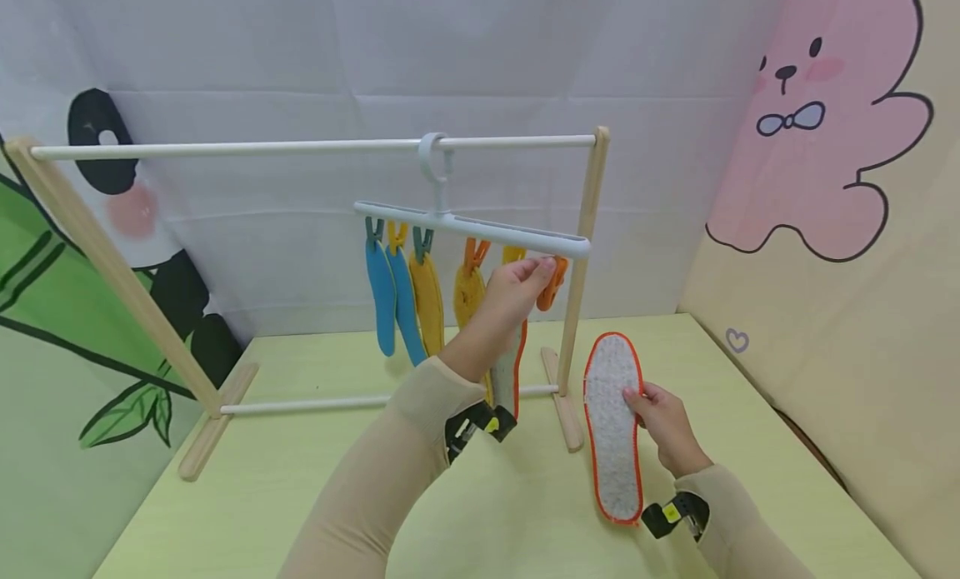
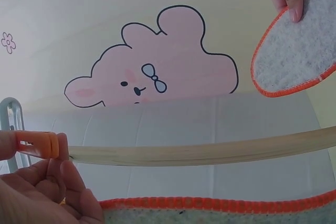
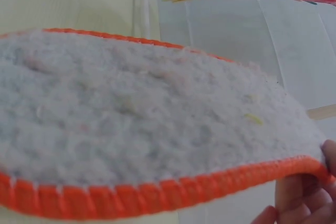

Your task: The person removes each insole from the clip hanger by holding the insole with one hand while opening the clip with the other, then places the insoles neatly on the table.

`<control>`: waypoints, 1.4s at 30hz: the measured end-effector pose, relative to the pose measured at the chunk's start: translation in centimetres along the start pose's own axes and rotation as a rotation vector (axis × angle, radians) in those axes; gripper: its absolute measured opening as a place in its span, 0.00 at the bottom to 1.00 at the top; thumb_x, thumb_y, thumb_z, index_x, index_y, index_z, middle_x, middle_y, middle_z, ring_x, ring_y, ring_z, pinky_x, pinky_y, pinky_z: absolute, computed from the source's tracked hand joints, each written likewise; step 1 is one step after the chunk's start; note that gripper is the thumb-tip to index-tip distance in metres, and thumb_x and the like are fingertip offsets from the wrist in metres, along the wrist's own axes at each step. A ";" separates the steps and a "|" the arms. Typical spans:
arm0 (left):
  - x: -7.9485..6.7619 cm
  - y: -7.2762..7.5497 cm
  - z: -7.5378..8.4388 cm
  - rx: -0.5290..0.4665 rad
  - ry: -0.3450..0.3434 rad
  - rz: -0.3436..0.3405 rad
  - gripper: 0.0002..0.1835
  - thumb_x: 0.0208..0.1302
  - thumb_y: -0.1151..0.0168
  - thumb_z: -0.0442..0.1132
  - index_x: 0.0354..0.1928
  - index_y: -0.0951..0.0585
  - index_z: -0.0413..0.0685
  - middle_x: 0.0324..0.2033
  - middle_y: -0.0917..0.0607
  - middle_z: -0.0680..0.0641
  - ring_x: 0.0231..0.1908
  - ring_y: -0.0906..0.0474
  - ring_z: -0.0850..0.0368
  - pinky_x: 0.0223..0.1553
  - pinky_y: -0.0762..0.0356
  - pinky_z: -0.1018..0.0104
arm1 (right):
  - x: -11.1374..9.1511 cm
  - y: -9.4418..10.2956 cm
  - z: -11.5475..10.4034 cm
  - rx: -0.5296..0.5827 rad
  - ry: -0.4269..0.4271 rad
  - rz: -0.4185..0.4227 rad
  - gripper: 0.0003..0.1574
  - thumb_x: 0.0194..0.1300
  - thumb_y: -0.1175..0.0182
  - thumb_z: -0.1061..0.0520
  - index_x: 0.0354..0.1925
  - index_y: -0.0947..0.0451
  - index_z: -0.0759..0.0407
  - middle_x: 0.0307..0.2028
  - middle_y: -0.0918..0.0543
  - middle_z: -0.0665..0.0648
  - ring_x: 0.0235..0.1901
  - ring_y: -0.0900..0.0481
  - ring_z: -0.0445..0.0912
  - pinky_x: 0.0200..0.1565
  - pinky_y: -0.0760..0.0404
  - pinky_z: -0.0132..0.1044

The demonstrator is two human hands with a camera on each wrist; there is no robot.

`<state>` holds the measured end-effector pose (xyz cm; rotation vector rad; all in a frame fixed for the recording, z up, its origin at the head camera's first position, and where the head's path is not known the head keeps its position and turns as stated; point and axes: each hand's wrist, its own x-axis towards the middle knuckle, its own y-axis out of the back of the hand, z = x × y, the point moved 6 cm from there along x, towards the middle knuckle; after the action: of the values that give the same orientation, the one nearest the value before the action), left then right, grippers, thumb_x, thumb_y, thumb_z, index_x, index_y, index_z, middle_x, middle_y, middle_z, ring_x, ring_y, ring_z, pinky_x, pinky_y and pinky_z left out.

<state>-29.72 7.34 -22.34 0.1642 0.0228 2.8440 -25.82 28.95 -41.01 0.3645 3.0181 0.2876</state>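
My left hand (image 1: 510, 300) pinches an orange clothespin (image 1: 553, 283) at the right end of a pale grey clip hanger (image 1: 510, 232). Thumb and finger squeeze that clothespin (image 2: 39, 144) in the left wrist view. In my right hand (image 1: 666, 421) is a grey felt insole (image 1: 613, 429) with an orange-red stitched edge, gripped by its right side and held upright. A matching insole (image 1: 508, 379) hangs just behind my left wrist, partly hidden. Further left on the hanger, two blue insoles (image 1: 381, 300) and yellow insoles (image 1: 426, 300) hang from green, yellow and orange clothespins.
The hanger hooks over the white top rail (image 1: 262, 148) of a wooden rack. Its right post (image 1: 583, 271) stands close behind the orange clothespin, and its feet (image 1: 562, 408) rest on the pale yellow table (image 1: 315, 487). Printed cloth walls (image 1: 825, 171) enclose the back and sides.
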 end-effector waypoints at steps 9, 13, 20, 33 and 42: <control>0.1 0.0 0.0 -0.017 -0.024 -0.009 0.19 0.73 0.50 0.42 0.55 0.21 0.35 0.47 0.19 0.46 0.54 0.30 0.55 0.64 0.40 0.54 | 0.2 0.1 0.4 -0.041 -0.014 0.008 0.23 0.71 0.46 0.57 0.55 0.29 0.76 0.27 0.20 0.45 0.29 0.26 0.37 0.36 0.26 0.32; 0.1 -0.2 -0.2 -0.009 -0.016 0.000 0.19 0.73 0.49 0.43 0.54 0.20 0.36 0.40 0.20 0.48 0.49 0.30 0.56 0.62 0.38 0.54 | 0.3 0.3 0.7 -0.051 -0.011 0.007 0.22 0.71 0.46 0.56 0.53 0.28 0.75 0.26 0.21 0.46 0.29 0.27 0.38 0.35 0.27 0.32; -0.3 -1.4 -0.4 0.001 0.009 0.027 0.20 0.73 0.49 0.43 0.59 0.24 0.38 0.55 0.21 0.44 0.61 0.31 0.52 0.65 0.41 0.53 | 0.0 1.2 1.0 -0.062 0.006 -0.013 0.22 0.72 0.48 0.57 0.53 0.29 0.76 0.28 0.20 0.47 0.30 0.25 0.38 0.36 0.25 0.31; -1.3 -2.3 -0.2 0.000 -0.023 0.053 0.18 0.73 0.49 0.42 0.54 0.21 0.35 0.46 0.19 0.45 0.49 0.29 0.56 0.61 0.35 0.57 | -0.1 2.0 1.4 -0.064 -0.002 -0.023 0.21 0.72 0.47 0.57 0.52 0.28 0.75 0.26 0.22 0.46 0.29 0.27 0.39 0.36 0.27 0.34; -1.6 -2.5 -0.5 -0.001 -0.025 0.082 0.18 0.72 0.48 0.42 0.55 0.21 0.36 0.45 0.19 0.46 0.47 0.29 0.58 0.61 0.36 0.58 | -0.3 2.4 1.9 -0.080 -0.006 -0.038 0.19 0.71 0.46 0.56 0.47 0.26 0.74 0.24 0.24 0.47 0.28 0.29 0.41 0.36 0.28 0.35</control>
<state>-27.56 9.25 -23.10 0.2051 0.0093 2.9235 -24.76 31.49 -42.41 0.3012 2.9926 0.4020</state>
